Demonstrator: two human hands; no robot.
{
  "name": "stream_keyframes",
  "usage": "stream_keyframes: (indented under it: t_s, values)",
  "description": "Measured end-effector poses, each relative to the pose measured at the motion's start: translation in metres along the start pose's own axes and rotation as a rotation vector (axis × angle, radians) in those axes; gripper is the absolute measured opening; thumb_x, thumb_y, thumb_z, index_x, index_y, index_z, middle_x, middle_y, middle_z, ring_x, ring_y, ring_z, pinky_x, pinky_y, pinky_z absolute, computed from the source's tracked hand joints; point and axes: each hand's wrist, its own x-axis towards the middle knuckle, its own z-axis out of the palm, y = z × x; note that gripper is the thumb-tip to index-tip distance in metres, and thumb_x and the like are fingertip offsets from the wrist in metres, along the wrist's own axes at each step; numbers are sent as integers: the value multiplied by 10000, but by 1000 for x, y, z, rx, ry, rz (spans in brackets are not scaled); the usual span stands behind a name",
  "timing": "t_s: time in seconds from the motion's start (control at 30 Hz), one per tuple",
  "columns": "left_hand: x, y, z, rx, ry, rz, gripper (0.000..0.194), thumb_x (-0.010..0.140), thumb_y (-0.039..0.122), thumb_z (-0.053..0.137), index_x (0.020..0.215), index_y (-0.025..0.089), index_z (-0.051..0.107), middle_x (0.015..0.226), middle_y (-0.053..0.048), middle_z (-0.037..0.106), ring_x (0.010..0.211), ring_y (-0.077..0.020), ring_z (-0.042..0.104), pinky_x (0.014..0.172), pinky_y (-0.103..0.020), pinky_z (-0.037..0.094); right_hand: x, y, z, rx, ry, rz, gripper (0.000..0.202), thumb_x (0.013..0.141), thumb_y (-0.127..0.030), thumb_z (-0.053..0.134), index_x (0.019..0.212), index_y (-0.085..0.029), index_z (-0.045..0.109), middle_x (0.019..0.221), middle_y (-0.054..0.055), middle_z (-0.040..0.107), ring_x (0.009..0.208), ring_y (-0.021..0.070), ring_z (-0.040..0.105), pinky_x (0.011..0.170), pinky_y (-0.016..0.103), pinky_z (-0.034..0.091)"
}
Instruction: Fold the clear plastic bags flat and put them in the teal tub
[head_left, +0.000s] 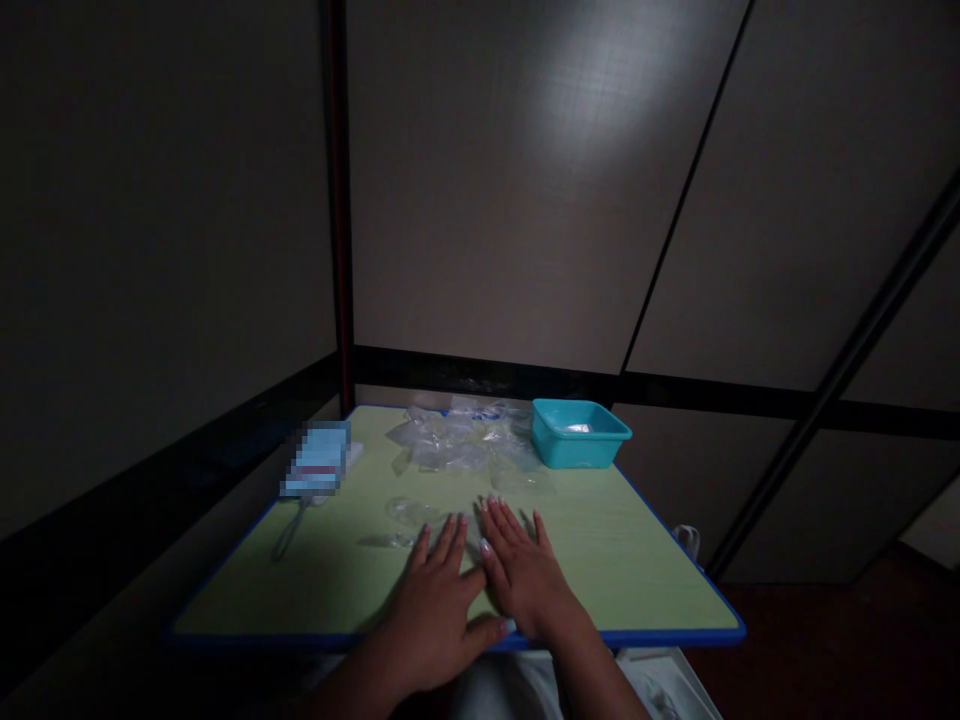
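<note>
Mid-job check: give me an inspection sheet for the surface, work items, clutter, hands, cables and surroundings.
Surface: green tabletop, blue edge.
Work items: clear plastic piece near the fingertips; loose plastic pile beyond.
Clutter: turquoise tub, far right, something shiny inside; pixelated rectangular item at left.
Hands: left hand and right hand palm-down, fingers extended.
Cables: looped cord by the pixelated item; cable or strap unclear.
Surroundings: dim panelled walls.

a light green table [637,570] with a blue rim spreads beneath the fingers [514,525]. to their left, and a little farther off, lies a blurred pale blue object [319,458], a thin loop [291,530] trailing from it. well beyond the fingers stand dark panelled walls [525,220]; far to their right is dim reddish floor [810,640].
</note>
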Motion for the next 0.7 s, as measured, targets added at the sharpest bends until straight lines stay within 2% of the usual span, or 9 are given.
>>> stream_keyframes:
  t_s: [0.13,0.23,0.33,0.43,0.5,0.6,0.7]
  values:
    - [1,-4,0,-11,-6,17,621,788,679,371,1311,344,394,1477,-98,157,1348,-320,72,1030,-625,65,0,1,-4,-6,-73,101,537,934,-416,90,1422,-192,112,1473,19,125,1359,177,90,1077,509,26]
    - [-4,-5,-6,6,13,26,573,810,632,397,1317,367,374,1485,-70,144,1351,-320,78,1018,-648,34,0,1,-5,-32,-101,123,533,929,-438,108,1420,-231,100,1476,8,97,1360,188,65,1069,524,22]
    - [-20,-4,-11,44,60,48,622,818,584,437,1369,346,275,1489,-67,135,1356,-306,89,1030,-635,2,1,1,-3,-49,-89,125,520,926,-465,107,1415,-287,105,1479,-3,75,1360,201,46,1054,548,-2]
    - [-40,-9,-7,53,91,64,627,839,548,427,1390,322,232,1479,-59,201,1345,-284,171,1065,-580,64,2,3,1,-52,-76,128,520,921,-490,113,1411,-317,105,1479,-4,70,1360,212,33,1042,566,-12]
    - [-50,-22,-3,59,171,-7,563,855,496,429,1368,303,297,1458,-60,271,1321,-285,237,1067,-546,142,2,4,3,-49,-68,129,519,919,-499,117,1409,-328,99,1480,-6,70,1360,215,27,1037,574,-16]
    - [-51,-52,-5,54,394,-214,428,846,371,474,1242,210,465,1318,-109,452,1225,-285,369,1023,-472,283,2,5,4,-39,-59,126,527,914,-517,116,1407,-331,97,1480,-8,75,1360,216,25,1031,581,-22]
    - [-41,-82,-18,-13,434,-286,355,782,275,538,1125,190,515,1110,-82,551,1056,-250,463,935,-404,374,3,5,3,-33,-72,121,536,913,-523,132,1408,-320,113,1482,0,79,1360,221,28,1033,576,-27]
